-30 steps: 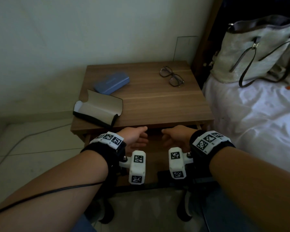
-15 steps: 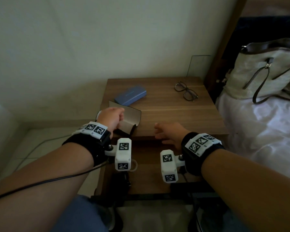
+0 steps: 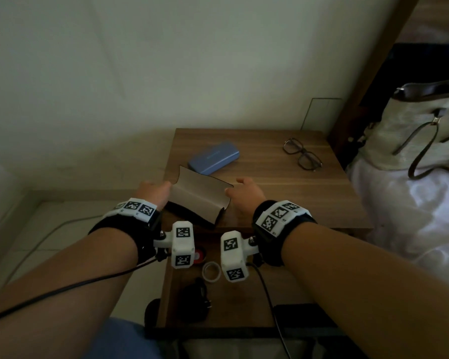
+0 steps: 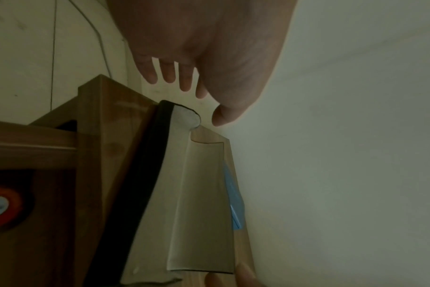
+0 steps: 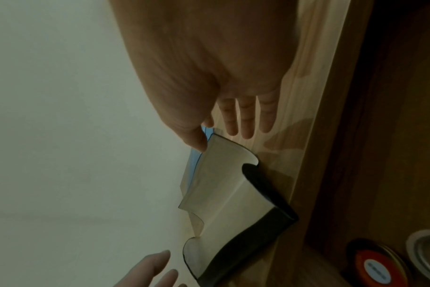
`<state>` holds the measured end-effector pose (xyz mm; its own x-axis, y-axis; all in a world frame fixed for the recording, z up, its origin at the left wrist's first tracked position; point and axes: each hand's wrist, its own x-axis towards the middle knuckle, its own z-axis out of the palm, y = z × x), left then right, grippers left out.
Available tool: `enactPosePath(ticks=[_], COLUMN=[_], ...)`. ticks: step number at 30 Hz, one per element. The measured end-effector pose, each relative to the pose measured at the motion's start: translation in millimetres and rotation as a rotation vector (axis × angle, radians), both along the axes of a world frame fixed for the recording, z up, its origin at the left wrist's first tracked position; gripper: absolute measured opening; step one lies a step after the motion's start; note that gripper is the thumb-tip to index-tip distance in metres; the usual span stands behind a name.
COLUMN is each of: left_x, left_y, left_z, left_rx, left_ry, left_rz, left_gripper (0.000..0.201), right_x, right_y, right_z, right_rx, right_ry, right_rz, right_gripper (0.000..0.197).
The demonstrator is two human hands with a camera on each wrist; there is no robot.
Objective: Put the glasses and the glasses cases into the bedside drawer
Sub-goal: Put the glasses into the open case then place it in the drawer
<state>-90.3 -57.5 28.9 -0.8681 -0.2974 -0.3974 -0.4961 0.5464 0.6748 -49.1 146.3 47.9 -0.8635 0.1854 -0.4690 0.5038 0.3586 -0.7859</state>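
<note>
An open black glasses case (image 3: 197,200) with a beige lining lies at the front left of the bedside table (image 3: 283,193), its flap raised. My left hand (image 3: 154,191) is at its left end, fingers straight, thumb close to the case's end (image 4: 184,116). At the flap's right corner is my right hand (image 3: 245,194), fingers straight, thumb tip touching the flap (image 5: 221,184). A shut blue case (image 3: 213,158) lies behind it. The glasses (image 3: 302,156) lie unfolded at the back right. The drawer (image 3: 166,286) below stands pulled out.
In the drawer lie a round tin with a red lid (image 3: 198,255), a ring of tape (image 3: 211,272) and a dark object (image 3: 195,299). A bed with a white sheet (image 3: 412,216) and a pale handbag (image 3: 420,130) flank the table's right; a wall stands behind.
The drawer has come out from under the tabletop. Both hands rose from the drawer front to the open case, the left first, and now flank its two ends.
</note>
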Motion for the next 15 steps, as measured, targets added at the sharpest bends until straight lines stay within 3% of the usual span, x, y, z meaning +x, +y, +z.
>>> enactPosePath(ticks=[2, 12, 15], left_x=[1.2, 12.7, 14.4], left_y=[-0.5, -2.1, 2.2], left_z=[-7.0, -27.7, -25.5], left_rx=[0.039, 0.139, 0.142], left_ry=[0.002, 0.047, 0.054], left_rz=[-0.013, 0.037, 0.069], left_gripper=[0.032, 0.047, 0.037], right_x=[-5.5, -22.1, -20.5], right_y=[-5.0, -19.1, -12.6], right_z=[-3.7, -18.4, -22.5], right_rx=[0.043, 0.193, 0.202], right_ry=[0.003, 0.067, 0.08], right_rz=[0.043, 0.131, 0.089], right_gripper=[0.057, 0.03, 0.03])
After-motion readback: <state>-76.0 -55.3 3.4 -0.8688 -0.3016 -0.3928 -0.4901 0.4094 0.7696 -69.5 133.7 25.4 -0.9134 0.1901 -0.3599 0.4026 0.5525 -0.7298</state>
